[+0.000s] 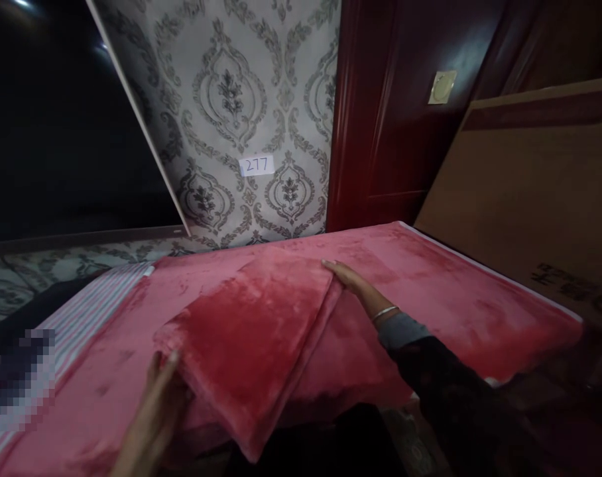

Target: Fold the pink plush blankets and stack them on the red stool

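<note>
The folded red blanket point(254, 324) is at the near edge of the pink cover point(465, 291), one corner jutting past it. It looks soft, light and floppy, best held by opposite corners, where left hand point(158, 394) and right hand point(351, 278) clamp it. Fingers underneath are hidden; whether it is lifted is unclear.

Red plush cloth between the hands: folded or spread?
Folded: the red plush cloth forms a compact packet, with layers showing along the edge below the right hand.
</note>
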The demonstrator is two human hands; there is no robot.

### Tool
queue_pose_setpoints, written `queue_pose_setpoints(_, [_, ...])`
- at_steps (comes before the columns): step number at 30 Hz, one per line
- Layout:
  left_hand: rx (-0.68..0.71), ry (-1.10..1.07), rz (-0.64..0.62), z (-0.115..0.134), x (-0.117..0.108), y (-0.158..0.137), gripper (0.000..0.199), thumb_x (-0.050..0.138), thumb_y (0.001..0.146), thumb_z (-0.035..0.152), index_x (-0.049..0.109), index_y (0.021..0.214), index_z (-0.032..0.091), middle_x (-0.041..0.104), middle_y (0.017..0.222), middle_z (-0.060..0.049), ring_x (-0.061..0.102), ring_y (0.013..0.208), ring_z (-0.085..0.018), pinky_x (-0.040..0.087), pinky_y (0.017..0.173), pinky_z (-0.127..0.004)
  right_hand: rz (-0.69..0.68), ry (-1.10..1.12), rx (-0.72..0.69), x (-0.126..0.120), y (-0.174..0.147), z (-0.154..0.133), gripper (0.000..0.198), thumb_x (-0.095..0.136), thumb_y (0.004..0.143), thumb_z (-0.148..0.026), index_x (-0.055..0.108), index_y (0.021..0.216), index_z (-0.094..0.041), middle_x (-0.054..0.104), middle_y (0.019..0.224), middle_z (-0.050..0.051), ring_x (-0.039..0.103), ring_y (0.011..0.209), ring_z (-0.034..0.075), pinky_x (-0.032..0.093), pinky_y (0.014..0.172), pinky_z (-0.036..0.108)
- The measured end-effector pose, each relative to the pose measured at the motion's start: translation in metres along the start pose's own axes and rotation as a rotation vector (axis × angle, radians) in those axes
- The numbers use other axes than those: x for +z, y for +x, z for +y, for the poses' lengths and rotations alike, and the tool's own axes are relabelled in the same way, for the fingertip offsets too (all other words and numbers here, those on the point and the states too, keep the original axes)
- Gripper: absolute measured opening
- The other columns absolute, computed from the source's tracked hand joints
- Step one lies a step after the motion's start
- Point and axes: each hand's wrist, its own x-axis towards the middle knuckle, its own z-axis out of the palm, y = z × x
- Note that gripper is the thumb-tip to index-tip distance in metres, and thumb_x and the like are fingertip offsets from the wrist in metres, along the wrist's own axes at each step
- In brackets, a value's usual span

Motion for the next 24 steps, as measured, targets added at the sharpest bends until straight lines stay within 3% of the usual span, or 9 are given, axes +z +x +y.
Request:
queue_pose_setpoints(3, [0.109,0.035,-0.069,-0.011,0.017,-0.004,0.070,0.081,0.068,0.034,0.050,0.130,0.035,0.070,0.115,-0.002,0.072,0.088,-0.021,0.061,0.073,-0.033,-0.016,0.039,-0.047,0.023,0.001,-0.012,0.028,0.076,0.066,-0.029,0.072,0.092,-0.019,0.076,0.099,0.005,0.066,0.102,0.025,0.052,0.096,0.039])
queue_pose_setpoints(5, [0.184,0.044,-0.078,-0.002,0.027,0.001,0.074,0.080,0.064,0.028,0.049,0.131,0.035,0.068,0.119,-0.003,0.071,0.090,-0.022,0.062,0.074,-0.032,0.008,0.059,-0.087,0.033,0.000,-0.021,0.032,0.075,0.062,-0.024,0.072,0.094,-0.018,0.075,0.098,0.005,0.067,0.101,0.025,0.051,0.096,0.039])
queue_pose_setpoints(10, [0.338,0.035,-0.208,0.070,0.046,0.027,0.069,0.078,0.054,0.020,0.060,0.120,0.026,0.070,0.104,-0.001,0.068,0.078,-0.018,0.060,0.065,-0.026,0.128,0.086,-0.240,0.020,-0.029,-0.057,0.029,0.068,0.068,-0.028,0.072,0.095,-0.016,0.074,0.097,0.004,0.065,0.099,0.025,0.051,0.093,0.038])
queue_pose_setpoints(13, [0.305,0.110,-0.320,0.112,0.056,0.053,0.064,0.076,0.055,0.019,0.061,0.116,0.021,0.071,0.097,0.000,0.068,0.074,-0.018,0.060,0.062,-0.029,0.256,0.063,-0.451,-0.002,-0.077,-0.074,0.034,0.068,0.076,-0.037,0.071,0.103,-0.016,0.072,0.102,0.006,0.064,0.102,0.026,0.050,0.094,0.039])
queue_pose_setpoints(15, [0.296,0.237,-0.348,0.122,0.063,0.073,0.051,0.074,0.062,0.021,0.063,0.112,0.017,0.072,0.099,-0.001,0.068,0.075,-0.017,0.058,0.065,-0.028,0.289,0.041,-0.521,-0.015,-0.115,-0.069,0.040,0.067,0.081,-0.041,0.069,0.114,-0.019,0.071,0.112,0.006,0.062,0.109,0.027,0.048,0.098,0.040])
queue_pose_setpoints(18, [0.261,0.462,-0.317,0.105,0.066,0.097,0.039,0.077,0.069,0.024,0.067,0.103,0.010,0.073,0.098,-0.005,0.068,0.080,-0.016,0.054,0.072,-0.025,0.241,-0.063,-0.329,-0.029,-0.165,-0.031,0.048,0.077,0.074,-0.047,0.069,0.115,-0.023,0.069,0.118,0.007,0.061,0.113,0.029,0.051,0.095,0.037])
queue_pose_setpoints(21, [0.176,0.551,-0.309,0.070,0.057,0.105,0.037,0.082,0.067,0.032,0.069,0.091,0.007,0.075,0.088,-0.009,0.068,0.083,-0.020,0.053,0.076,-0.029,0.088,0.014,0.028,-0.042,-0.195,0.021,0.064,0.084,0.061,-0.056,0.069,0.114,-0.023,0.073,0.102,0.009,0.069,0.091,0.029,0.058,0.072,0.036])
queue_pose_setpoints(24, [0.191,0.495,-0.268,0.042,0.036,0.097,0.041,0.084,0.062,0.041,0.072,0.087,0.011,0.076,0.086,-0.010,0.069,0.086,-0.023,0.054,0.077,-0.031,0.086,0.118,0.180,-0.054,-0.208,0.049,0.068,0.080,0.067,-0.060,0.066,0.125,-0.026,0.073,0.102,0.006,0.067,0.067,0.020,0.057,0.059,0.032])
